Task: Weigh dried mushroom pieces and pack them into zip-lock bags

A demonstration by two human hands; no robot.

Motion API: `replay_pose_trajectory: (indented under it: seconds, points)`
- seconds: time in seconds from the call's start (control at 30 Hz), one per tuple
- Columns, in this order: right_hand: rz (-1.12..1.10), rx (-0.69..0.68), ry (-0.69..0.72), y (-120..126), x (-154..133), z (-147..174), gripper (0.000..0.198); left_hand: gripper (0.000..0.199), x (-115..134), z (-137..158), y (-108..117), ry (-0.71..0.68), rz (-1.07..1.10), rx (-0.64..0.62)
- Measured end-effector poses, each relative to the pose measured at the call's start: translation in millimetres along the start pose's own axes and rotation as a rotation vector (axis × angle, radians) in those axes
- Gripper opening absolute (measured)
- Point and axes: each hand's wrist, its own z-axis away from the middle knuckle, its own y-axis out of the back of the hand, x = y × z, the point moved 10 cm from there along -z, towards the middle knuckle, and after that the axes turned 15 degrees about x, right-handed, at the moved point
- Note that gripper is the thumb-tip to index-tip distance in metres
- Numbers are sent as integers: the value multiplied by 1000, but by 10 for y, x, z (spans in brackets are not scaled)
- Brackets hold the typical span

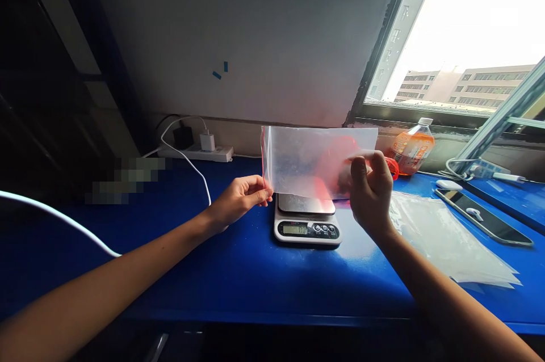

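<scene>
A translucent zip-lock bag is stretched sideways between my hands, above a kitchen scale. My left hand pinches the bag's red-lined zip edge near its lower left corner. My right hand is closed at the bag's right part, thumb against the curled fingers. Through the plastic shows a blurred red thing, whose looped red end sticks out beyond the bag; its kind is unclear. The scale has a metal plate, partly covered by the bag, and a lit display.
More clear bags lie in a pile on the blue table. Beyond them are a phone with an earbud on it, a white case and an orange drink bottle. A power strip and white cables are at the left.
</scene>
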Motion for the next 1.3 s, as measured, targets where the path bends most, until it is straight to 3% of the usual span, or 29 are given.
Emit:
replay_pose_trajectory:
  seconds: [0.3,0.73,1.03,1.3]
  points:
    - [83,7,48,21,-50,-14,18,19,93,26,-3,-67,-7,-2]
    - [147,19,70,40,-46,-1,20,25,11,-17,43,4,-6,32]
    - [145,3,64,14,-30,23,19,19,178,51,-15,-71,-25,8]
    - [147,-6,82,29,-28,19,18,19,145,9,56,-54,34,23]
